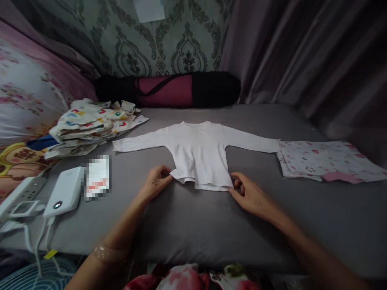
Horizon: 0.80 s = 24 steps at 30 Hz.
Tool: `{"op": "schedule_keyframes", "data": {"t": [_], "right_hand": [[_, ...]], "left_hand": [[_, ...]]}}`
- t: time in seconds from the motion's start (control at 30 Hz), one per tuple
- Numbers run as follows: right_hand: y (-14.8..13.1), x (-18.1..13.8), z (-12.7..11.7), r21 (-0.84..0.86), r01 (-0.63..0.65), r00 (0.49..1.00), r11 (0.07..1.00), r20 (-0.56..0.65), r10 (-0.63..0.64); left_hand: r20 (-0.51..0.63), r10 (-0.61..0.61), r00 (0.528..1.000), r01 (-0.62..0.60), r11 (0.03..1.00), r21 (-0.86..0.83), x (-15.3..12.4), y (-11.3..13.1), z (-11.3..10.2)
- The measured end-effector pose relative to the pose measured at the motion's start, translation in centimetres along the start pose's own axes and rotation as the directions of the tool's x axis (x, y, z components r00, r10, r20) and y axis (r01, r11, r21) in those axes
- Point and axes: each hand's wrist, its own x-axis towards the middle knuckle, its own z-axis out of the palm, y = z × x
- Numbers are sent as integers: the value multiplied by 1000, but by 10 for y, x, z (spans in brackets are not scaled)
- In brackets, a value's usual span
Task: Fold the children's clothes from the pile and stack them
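Observation:
A small white long-sleeved shirt point(201, 153) lies spread on the grey sheet point(187, 221), its neck away from me and both sleeves stretched out sideways. My left hand point(157, 182) pinches the shirt's left bottom corner, which is lifted a little so the hem curls up. At the opposite bottom corner, my right hand point(249, 191) has its thumb and fingers closed on the hem. The right cuff reaches the edge of a folded pink-and-white printed cloth point(329, 161).
Left of the shirt sits a pile of folded patterned clothes point(96, 121). Nearer me are a white power bank point(64, 191) with cables, a power strip point(26, 195) and a blurred packet point(97, 177). A black-and-maroon long bag point(169, 89) lies along the wall.

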Motion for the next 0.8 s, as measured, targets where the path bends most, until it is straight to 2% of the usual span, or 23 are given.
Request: {"op": "schedule_keyframes", "data": {"t": [0.07,0.13,0.23,0.33,0.43,0.53,0.63,0.7,0.8], "right_hand": [[-7,-3,4,-103,17,999,995,-28,-20],[-16,-3,6,-210,-25,998,977,-56,13],[-25,-3,10,-332,-103,994,938,-78,82],[-28,-3,11,-367,-86,996,926,-46,74],[-26,-2,4,-340,-51,998,939,2,55],[-27,-2,-11,-343,-25,1000,939,-3,26],[-27,-4,-18,-471,-36,998,881,-67,5],[-24,-5,-13,-568,-29,997,823,-81,-21],[-19,-6,-2,-643,11,997,766,-55,-60]], "left_hand": [[-52,7,999,-2,996,87,3,1,6],[-87,15,996,-2,989,148,5,4,10],[-132,15,991,3,991,134,3,10,15],[-194,2,981,2,1000,19,-2,15,16],[-236,2,972,-23,996,-86,-13,14,8],[-275,89,957,-85,996,27,-28,4,-11],[-215,152,965,-83,951,299,-42,-10,-27],[-106,106,989,-47,888,457,-47,-18,-32],[33,53,998,-63,818,572,-47,-23,-31]]}}
